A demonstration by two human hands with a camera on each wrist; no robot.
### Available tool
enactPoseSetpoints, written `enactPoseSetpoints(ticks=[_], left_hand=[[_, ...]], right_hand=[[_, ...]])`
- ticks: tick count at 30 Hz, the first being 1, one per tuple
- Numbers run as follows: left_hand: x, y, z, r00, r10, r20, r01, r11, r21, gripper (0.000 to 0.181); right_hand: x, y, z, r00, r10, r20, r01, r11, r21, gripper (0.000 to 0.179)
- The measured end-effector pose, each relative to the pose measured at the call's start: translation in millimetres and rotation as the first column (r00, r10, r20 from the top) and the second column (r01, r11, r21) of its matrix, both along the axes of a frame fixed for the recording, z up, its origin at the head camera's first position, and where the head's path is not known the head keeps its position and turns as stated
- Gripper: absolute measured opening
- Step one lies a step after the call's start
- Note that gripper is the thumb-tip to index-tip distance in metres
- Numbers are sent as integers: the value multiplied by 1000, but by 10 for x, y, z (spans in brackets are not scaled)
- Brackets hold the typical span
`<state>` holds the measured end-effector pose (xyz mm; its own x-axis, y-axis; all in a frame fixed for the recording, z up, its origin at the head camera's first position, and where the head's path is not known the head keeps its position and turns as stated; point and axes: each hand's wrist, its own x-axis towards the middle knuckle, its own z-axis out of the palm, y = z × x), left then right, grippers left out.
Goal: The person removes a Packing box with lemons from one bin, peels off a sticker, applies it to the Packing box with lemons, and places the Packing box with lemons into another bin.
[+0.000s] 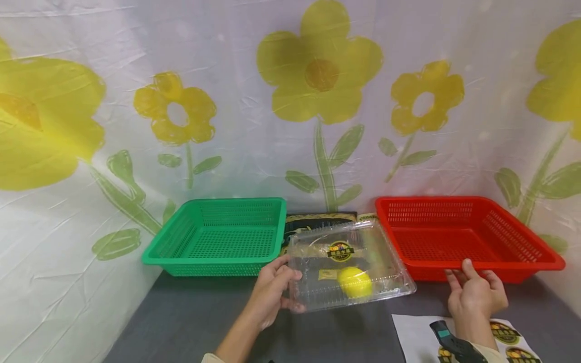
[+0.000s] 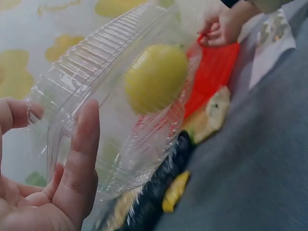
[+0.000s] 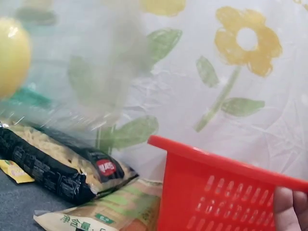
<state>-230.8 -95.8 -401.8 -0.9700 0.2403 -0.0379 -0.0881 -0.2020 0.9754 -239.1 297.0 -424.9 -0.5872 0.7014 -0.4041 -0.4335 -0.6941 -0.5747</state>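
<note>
My left hand [image 1: 274, 292] grips the left edge of a clear plastic clamshell box [image 1: 381, 257], tilted above the dark table. A round fruit sticker [image 1: 340, 251] is on its lid, and a yellow lemon-like fruit [image 1: 355, 282] shows inside. In the left wrist view the thumb lies along the box wall beside the fruit [image 2: 158, 79]. My right hand [image 1: 478, 295] pinches the front rim of a red plastic basket [image 1: 426, 264]. Only some fingers [image 3: 287, 211] of it appear in the right wrist view, against the basket's slotted side.
A green basket [image 1: 213, 261] stands at the back left. Between the baskets lie a black pasta-like bag [image 3: 62, 175] and a paler food bag [image 3: 115, 209], with a small yellow packet [image 3: 18, 172] in front. A white sticker sheet [image 1: 415, 333] lies under the right forearm.
</note>
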Motion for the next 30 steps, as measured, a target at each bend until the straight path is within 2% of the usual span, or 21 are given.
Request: enactPoseSetpoints(ticks=[5, 11, 17, 20, 24, 30], left_hand=[[-170, 233, 186, 999, -12, -41, 13, 1000, 22, 76], [-362, 561, 335, 999, 22, -36, -20, 999, 38, 76], [-514, 898, 385, 998, 60, -12, -59, 994, 93, 76], [-596, 1067, 410, 998, 60, -24, -56, 990, 132, 71], [-708, 1303, 431, 998, 47, -31, -42, 989, 142, 58], [-849, 1710, 425, 997, 68, -21, -65, 988, 144, 71]], right_hand=[[4, 34, -54, 999, 14, -29, -14, 1000, -16, 53], [19, 47, -116, 997, 29, -65, -30, 999, -11, 46], [27, 43, -152, 995, 30, -93, -31, 999, -13, 41], [17, 43, -144, 994, 35, -102, -35, 999, -6, 40], [5, 23, -150, 994, 60, -90, -58, 998, 25, 40], [26, 33, -172, 993, 93, -78, -88, 994, 64, 44]])
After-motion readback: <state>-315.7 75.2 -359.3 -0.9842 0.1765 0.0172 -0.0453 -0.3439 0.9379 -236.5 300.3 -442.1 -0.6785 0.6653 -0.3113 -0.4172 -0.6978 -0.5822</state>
